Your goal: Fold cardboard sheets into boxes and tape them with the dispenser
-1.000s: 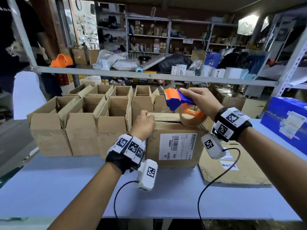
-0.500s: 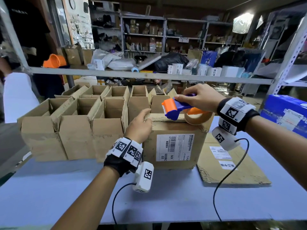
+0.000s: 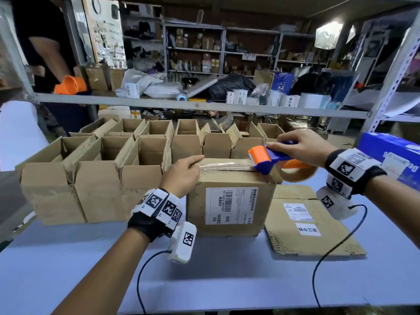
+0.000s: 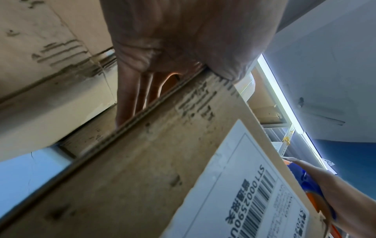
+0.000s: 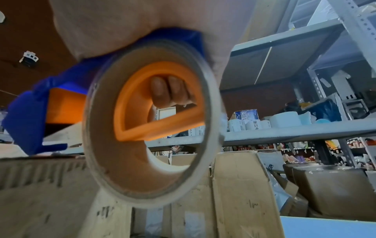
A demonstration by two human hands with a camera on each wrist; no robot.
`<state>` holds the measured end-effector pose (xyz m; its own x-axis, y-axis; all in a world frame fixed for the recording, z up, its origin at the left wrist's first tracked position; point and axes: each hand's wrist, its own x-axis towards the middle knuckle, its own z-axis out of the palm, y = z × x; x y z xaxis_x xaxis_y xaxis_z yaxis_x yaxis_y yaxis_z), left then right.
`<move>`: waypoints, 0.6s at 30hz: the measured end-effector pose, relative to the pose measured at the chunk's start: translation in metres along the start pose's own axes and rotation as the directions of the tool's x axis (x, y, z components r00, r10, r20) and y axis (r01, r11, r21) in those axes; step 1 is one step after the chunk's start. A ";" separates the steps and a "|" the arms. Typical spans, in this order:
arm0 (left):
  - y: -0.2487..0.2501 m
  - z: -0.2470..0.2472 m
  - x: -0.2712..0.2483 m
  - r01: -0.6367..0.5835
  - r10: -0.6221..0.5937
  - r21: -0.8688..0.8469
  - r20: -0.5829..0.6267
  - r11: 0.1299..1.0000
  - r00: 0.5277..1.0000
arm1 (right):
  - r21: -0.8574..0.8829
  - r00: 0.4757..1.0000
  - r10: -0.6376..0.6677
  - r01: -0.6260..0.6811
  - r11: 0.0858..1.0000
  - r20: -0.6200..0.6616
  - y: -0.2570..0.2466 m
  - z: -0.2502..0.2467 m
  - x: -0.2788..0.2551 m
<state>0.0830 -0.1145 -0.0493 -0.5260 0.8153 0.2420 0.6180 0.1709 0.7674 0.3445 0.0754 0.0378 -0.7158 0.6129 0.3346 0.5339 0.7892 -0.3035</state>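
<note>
A closed cardboard box (image 3: 231, 201) with a white barcode label stands mid-table. A strip of clear tape (image 3: 227, 166) runs along its top seam. My left hand (image 3: 181, 176) sits at the box's top left edge, one digit lying flat on the tape's end. In the left wrist view its fingers (image 4: 132, 99) reach straight down the box (image 4: 142, 177) side. My right hand (image 3: 302, 148) grips the blue and orange tape dispenser (image 3: 266, 160) at the seam's right end. The tape roll (image 5: 97, 145) fills the right wrist view, with fingers (image 5: 171, 91) curled round the orange handle.
Several open empty boxes (image 3: 102, 173) stand in rows left of and behind the taped box. A flat cardboard sheet (image 3: 311, 223) lies to its right on the blue-grey table (image 3: 204, 280). A blue carton (image 3: 391, 153) sits far right. A shelf bar (image 3: 204, 105) crosses overhead; a person (image 3: 45, 42) stands back left.
The right hand lowered the dispenser onto the box top and drew it rightward along the seam, laying tape. The left hand stayed at the left edge and now presses the tape's end.
</note>
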 end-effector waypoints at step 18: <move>0.036 0.019 -0.031 -0.332 0.292 0.547 0.162 0.769 0.943 | 0.179 0.996 0.075 -0.066 0.982 -0.041 -0.024 0.047 0.005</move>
<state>0.1321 -0.1232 -0.0406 -0.2209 0.9079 0.3563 0.9691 0.1633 0.1847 0.3069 0.0579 0.0051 -0.6546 0.6713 0.3476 0.4911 0.7272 -0.4795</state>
